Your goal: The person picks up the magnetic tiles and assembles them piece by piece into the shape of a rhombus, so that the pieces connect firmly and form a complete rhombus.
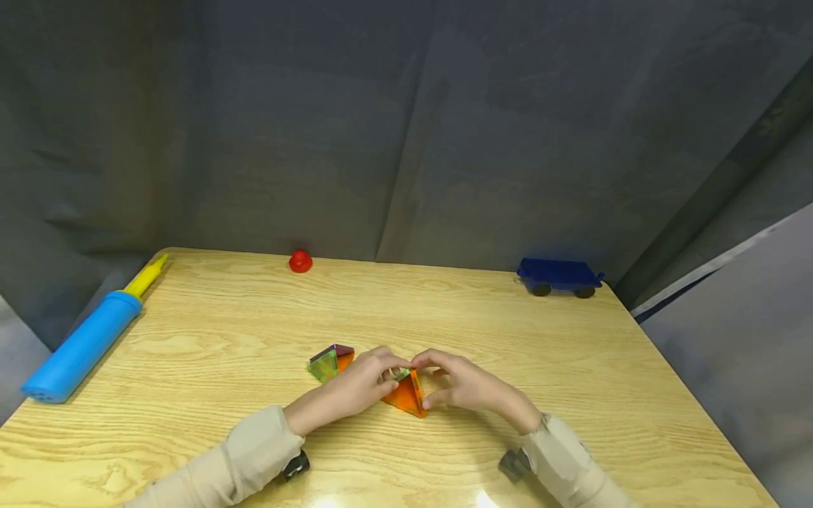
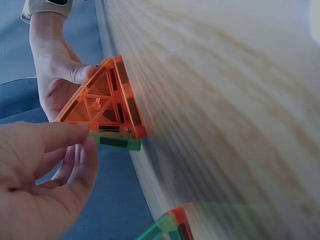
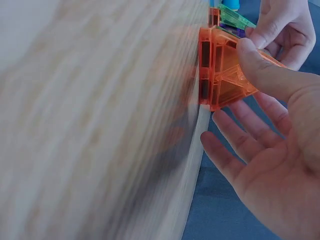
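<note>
Translucent triangular magnetic tiles stand joined on the table between the two hands: orange tiles (image 1: 403,396) with a green tile (image 2: 115,142) along one side. My left hand (image 1: 362,384) pinches the top edge between thumb and index finger. From the right, my right hand (image 1: 466,384) holds an orange tile (image 3: 230,75), its thumb on one face and index finger at the peak; the other fingers are spread. Just beyond the left hand rests a second group, a green tile (image 1: 325,365), a purple tile (image 1: 339,348) and an orange one, partly hidden by that hand.
On the wooden table (image 1: 222,317), a blue and yellow hand pump (image 1: 89,346) lies at the left edge. A red dome-shaped piece (image 1: 300,261) sits at the back edge, and a blue wheeled wagon (image 1: 559,275) stands back right. Dark cloth (image 1: 305,127) hangs behind.
</note>
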Available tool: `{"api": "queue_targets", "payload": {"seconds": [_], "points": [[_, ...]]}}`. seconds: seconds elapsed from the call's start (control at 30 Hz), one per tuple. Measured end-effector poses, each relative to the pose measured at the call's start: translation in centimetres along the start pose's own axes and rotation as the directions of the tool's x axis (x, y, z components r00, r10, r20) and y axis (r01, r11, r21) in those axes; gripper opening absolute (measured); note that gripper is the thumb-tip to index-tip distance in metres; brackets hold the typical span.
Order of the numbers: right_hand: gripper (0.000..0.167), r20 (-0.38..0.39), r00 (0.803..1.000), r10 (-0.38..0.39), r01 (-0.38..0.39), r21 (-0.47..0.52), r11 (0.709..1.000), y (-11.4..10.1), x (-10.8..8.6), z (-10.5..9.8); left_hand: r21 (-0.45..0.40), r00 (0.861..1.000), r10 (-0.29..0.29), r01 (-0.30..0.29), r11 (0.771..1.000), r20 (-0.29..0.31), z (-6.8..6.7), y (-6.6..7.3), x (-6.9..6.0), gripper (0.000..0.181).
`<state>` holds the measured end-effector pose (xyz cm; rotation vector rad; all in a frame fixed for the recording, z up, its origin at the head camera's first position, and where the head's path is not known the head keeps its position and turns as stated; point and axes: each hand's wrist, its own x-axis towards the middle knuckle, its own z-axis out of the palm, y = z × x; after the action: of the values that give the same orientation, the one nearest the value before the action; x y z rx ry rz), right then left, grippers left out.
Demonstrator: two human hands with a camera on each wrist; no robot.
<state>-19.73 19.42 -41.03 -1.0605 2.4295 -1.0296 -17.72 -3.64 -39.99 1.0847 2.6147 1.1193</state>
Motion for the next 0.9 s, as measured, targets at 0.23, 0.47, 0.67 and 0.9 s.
{"api": "queue_targets", "payload": {"seconds": [0.23,0.47,0.67,0.9], "points": [[0.051,-0.042,0.999,0.019,-0.021,-0.033,0.999,-0.2,0.02,-0.03,-0.001,1.0,-0.026,0.026,1.0,-0.017,0.08,0.39,0.22,0.036],[0.032,-0.047,0.999,0.024,-0.025,-0.016,1.0,-0.09,-0.02,-0.05,0.024,0.999,-0.039,0.039,0.999,-0.008,0.19,0.45,0.21,0.039],[0.025,-0.037,0.999,0.031,-0.032,-0.031,0.999,-0.07,0.02,-0.02,0.02,1.0,-0.024,0.024,1.0,-0.001,0.29,0.42,0.21,0.041],[0.023,-0.043,0.999,0.013,-0.014,-0.044,0.999,0.07,-0.03,-0.06,0.007,1.0,-0.006,0.006,1.0,0.014,0.45,0.26,0.39,0.044]]}}
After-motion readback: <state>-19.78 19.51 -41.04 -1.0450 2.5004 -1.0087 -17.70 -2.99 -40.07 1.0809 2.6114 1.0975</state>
